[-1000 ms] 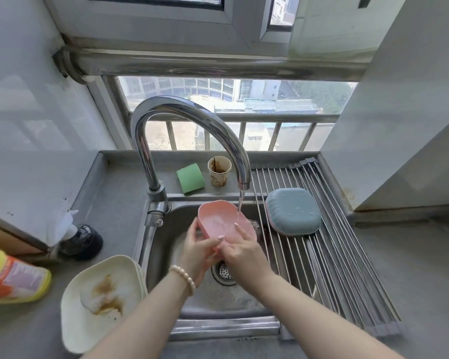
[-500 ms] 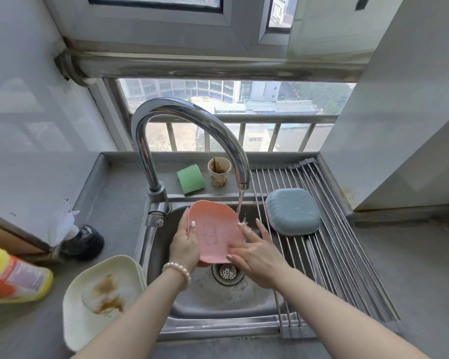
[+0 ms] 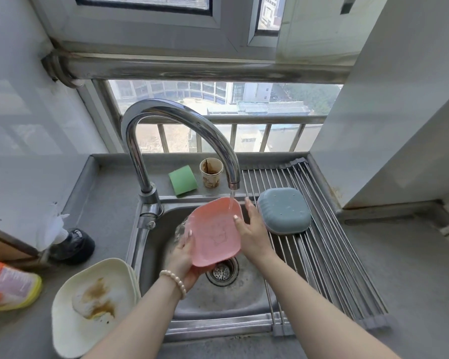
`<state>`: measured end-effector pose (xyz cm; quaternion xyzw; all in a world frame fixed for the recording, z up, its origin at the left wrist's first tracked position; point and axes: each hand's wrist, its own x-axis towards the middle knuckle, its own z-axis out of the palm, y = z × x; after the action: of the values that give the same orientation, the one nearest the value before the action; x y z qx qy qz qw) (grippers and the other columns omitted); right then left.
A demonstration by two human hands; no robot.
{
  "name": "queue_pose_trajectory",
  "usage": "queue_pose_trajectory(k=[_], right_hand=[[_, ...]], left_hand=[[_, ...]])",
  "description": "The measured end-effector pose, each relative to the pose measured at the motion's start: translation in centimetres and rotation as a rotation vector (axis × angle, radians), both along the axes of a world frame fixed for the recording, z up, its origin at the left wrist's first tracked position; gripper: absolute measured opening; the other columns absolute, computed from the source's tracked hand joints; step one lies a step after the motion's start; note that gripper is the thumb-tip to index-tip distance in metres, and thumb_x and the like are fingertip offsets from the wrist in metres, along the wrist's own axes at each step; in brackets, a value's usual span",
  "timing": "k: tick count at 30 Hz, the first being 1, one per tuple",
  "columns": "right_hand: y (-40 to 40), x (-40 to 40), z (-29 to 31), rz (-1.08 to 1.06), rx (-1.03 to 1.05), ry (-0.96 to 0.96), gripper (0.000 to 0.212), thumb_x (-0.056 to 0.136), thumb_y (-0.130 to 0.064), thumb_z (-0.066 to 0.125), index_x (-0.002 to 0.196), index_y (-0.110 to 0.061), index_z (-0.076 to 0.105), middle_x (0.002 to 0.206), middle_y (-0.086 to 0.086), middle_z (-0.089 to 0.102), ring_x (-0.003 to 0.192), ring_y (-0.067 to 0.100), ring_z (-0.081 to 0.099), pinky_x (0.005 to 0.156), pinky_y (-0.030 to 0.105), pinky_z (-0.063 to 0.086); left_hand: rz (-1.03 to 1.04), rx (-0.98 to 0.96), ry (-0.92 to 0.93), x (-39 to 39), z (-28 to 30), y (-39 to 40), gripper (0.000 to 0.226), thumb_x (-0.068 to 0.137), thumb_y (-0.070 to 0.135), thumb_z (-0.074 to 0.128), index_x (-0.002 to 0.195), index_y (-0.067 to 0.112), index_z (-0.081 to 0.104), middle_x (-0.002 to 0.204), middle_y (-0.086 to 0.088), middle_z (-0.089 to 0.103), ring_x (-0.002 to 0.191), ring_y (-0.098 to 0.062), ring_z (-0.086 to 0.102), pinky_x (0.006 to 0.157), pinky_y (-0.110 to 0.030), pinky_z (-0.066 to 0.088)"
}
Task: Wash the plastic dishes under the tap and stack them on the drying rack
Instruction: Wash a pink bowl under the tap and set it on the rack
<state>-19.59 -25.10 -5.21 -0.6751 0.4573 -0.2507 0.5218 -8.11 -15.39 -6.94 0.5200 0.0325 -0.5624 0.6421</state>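
The pink dish (image 3: 215,233) tilts over the sink (image 3: 151,244) under the tap (image 3: 182,117) stream — my left hand (image 3: 184,260) grips its lower-left edge, my right hand (image 3: 252,234) rests open-fingered against its right rim. Just right, a ribbed blue dish (image 3: 284,211) lies upturned on the steel-rod rack (image 3: 329,252). A stained cream dish (image 3: 94,307) sits on the grey worktop (image 3: 412,281).

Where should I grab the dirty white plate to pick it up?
Best guess: pinch the white plate by its raised rim on the edge nearest the sink, coming from the right. That rim looks clean; the brown mess sits in the middle.
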Motion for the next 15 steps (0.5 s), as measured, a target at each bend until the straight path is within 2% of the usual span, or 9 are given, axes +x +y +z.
queue_pose_trajectory(k=[2,4,7,8,10,11,13,15], right_hand=[[-0.5,-0.8,-0.3,0.003,-0.072,0.129,0.047,0.099,-0.016,0.043,0.145,-0.018,0.035,0.132,-0.002,0.054,0.118,0.014,0.051,0.102,0.035,0.042],[-0.8,-2.0,-0.8,0.013,-0.096,0.201,0.048,0.097,-0.011,0.044,0.145,-0.017,0.036,0.118,0.001,0.06,0.103,0.014,0.055,0.094,0.035,0.047],[-0.9,-2.9,-2.0,0.014,0.03,0.225,0.057,0.094,-0.01,0.05,0.147,-0.019,0.03,0.127,0.003,0.056,0.115,0.022,0.054,0.097,0.041,0.048],[-0.8,-3.1,-2.4,0.01,0.07,0.204,0.059,0.093,-0.009,0.052,0.147,-0.021,0.031,0.128,0.003,0.055,0.117,0.024,0.053,0.091,0.044,0.052],[-0.4,-3.1,-2.8,-0.001,0.136,0.142,0.061,0.09,-0.006,0.052,0.145,-0.026,0.032,0.126,0.001,0.054,0.115,0.025,0.054,0.076,0.041,0.057],[-0.3,-3.1,-3.1,-0.011,0.171,0.092,0.064,0.089,-0.006,0.053,0.144,-0.03,0.031,0.125,0.002,0.055,0.113,0.027,0.056,0.073,0.041,0.058],[0.0,-3.3,-3.2,-0.052,0.254,-0.013,0.059,0.092,-0.015,0.056,0.14,-0.036,0.029,0.115,0.007,0.059,0.098,0.029,0.063,0.063,0.036,0.058],[0.3,-3.5,-2.7,-0.067,0.251,-0.043,0.038,0.09,-0.042,0.055,0.126,-0.031,0.048,0.098,0.005,0.063,0.08,0.023,0.064,0.054,0.027,0.051]], left_hand=[[-0.014,0.018,-0.106,0.2,0.4,-0.5,0.02,0.098,0.023,0.046,0.116,0.02,0.054,0.113,-0.013,0.061,0.09,-0.033,0.062,0.053,-0.048,0.057],[-0.084,0.02,-0.272,0.6,1.0,-1.0,0.028,0.098,0.012,0.047,0.122,0.025,0.052,0.114,-0.008,0.058,0.093,-0.03,0.061,0.056,-0.049,0.058],[-0.194,0.011,-0.537,1.0,2.1,-1.8,0.056,0.091,-0.004,0.044,0.129,0.037,0.047,0.108,0.0,0.058,0.098,-0.028,0.059,0.069,-0.055,0.056],[-0.228,0.019,-0.637,1.1,2.3,-2.0,0.059,0.089,-0.006,0.043,0.129,0.038,0.047,0.106,0.001,0.059,0.096,-0.025,0.059,0.073,-0.055,0.056],[-0.258,0.043,-0.772,1.4,2.2,-2.3,0.063,0.087,-0.007,0.043,0.136,0.034,0.045,0.106,0.005,0.06,0.09,-0.016,0.058,0.077,-0.044,0.056],[-0.253,0.069,-0.79,1.5,2.1,-2.4,0.063,0.088,-0.005,0.042,0.139,0.032,0.041,0.111,0.004,0.06,0.087,-0.014,0.057,0.075,-0.04,0.055],[-0.24,0.161,-0.707,1.8,1.8,-2.5,0.058,0.092,0.0,0.042,0.142,0.029,0.037,0.121,-0.002,0.056,0.083,-0.018,0.059,0.074,-0.04,0.055],[-0.24,0.246,-0.475,2.1,1.5,-2.3,0.043,0.097,0.01,0.042,0.138,0.023,0.041,0.121,-0.01,0.055,0.079,-0.028,0.063,0.061,-0.043,0.058]])
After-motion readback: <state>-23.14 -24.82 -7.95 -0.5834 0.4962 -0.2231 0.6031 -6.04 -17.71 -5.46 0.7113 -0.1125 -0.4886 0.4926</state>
